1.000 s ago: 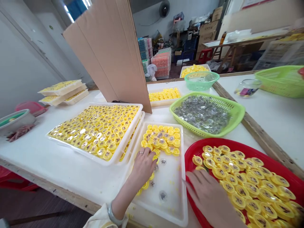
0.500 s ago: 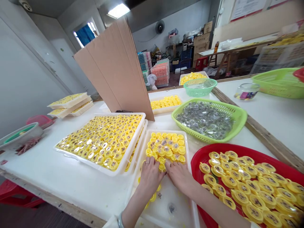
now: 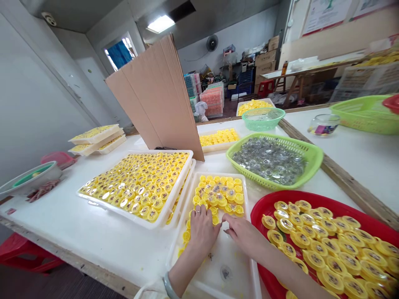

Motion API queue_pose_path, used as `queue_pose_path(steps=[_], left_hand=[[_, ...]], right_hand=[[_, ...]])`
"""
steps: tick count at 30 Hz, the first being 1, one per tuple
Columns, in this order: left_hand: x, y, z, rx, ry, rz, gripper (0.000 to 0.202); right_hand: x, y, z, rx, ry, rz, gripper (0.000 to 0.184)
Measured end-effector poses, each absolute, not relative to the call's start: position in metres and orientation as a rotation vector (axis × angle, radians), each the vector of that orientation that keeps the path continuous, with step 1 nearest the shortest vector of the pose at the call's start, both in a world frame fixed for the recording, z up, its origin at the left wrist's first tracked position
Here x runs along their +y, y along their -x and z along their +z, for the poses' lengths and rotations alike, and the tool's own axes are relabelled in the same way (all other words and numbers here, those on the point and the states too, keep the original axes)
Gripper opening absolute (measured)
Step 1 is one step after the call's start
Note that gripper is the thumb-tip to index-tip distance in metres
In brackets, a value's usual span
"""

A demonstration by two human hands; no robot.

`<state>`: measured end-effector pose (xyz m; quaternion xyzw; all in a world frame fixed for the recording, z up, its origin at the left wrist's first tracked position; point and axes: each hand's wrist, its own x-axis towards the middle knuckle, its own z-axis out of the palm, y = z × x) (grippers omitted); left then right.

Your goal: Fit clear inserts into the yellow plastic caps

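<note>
Hands farther apart, left hand (image 3: 202,231) cupped on round yellow plastic caps (image 3: 218,196), right hand (image 3: 242,232) bunched beside them.

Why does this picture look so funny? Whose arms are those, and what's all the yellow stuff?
All these pictures come from one camera worn on a person's head, so you look down the way they do, and the two arms are theirs. Their left hand, with a ring on it, rests on yellow plastic caps in a white plastic tray. Their right hand is close beside it, over the same tray. I can't tell whether either hand is holding a cap. The white table also has a red tray of more yellow caps and a green basket of small clear pieces.
</note>
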<state>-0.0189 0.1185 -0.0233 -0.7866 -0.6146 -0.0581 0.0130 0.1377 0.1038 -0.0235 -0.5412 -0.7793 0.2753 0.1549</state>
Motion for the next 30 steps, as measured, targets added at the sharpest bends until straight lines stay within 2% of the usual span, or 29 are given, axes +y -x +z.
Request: queue_pose_path(steps=[2,10,16,22,27,30], left_hand=[[0.116,0.018,-0.024,-1.904,2.466,-0.190,0.025],[0.110,0.018,-0.022,-1.833,2.618,-0.257,0.021],[0.097,0.021,-0.007,-1.842,2.777,-0.470,0.025],[0.054,0.015,0.007,-1.892,2.955,-0.664,0.032],[0.036,0.004,0.001,-2.045,3.078,-0.891,0.030],[0.033,0.001,-0.013,-1.986,3.109,-0.995,0.031]], right_hand=[[0.097,-0.145,-0.019,-2.165,1.544,0.769,0.014],[0.053,-0.182,-0.003,-1.820,1.520,0.676,0.021],[0.026,-0.193,-0.013,-1.659,1.556,0.515,0.019],[0.023,-0.166,-0.024,-1.682,1.558,0.352,0.031],[0.015,-0.144,-0.031,-1.597,1.494,0.316,0.030],[0.007,-0.139,-0.037,-1.506,1.471,0.304,0.029]])
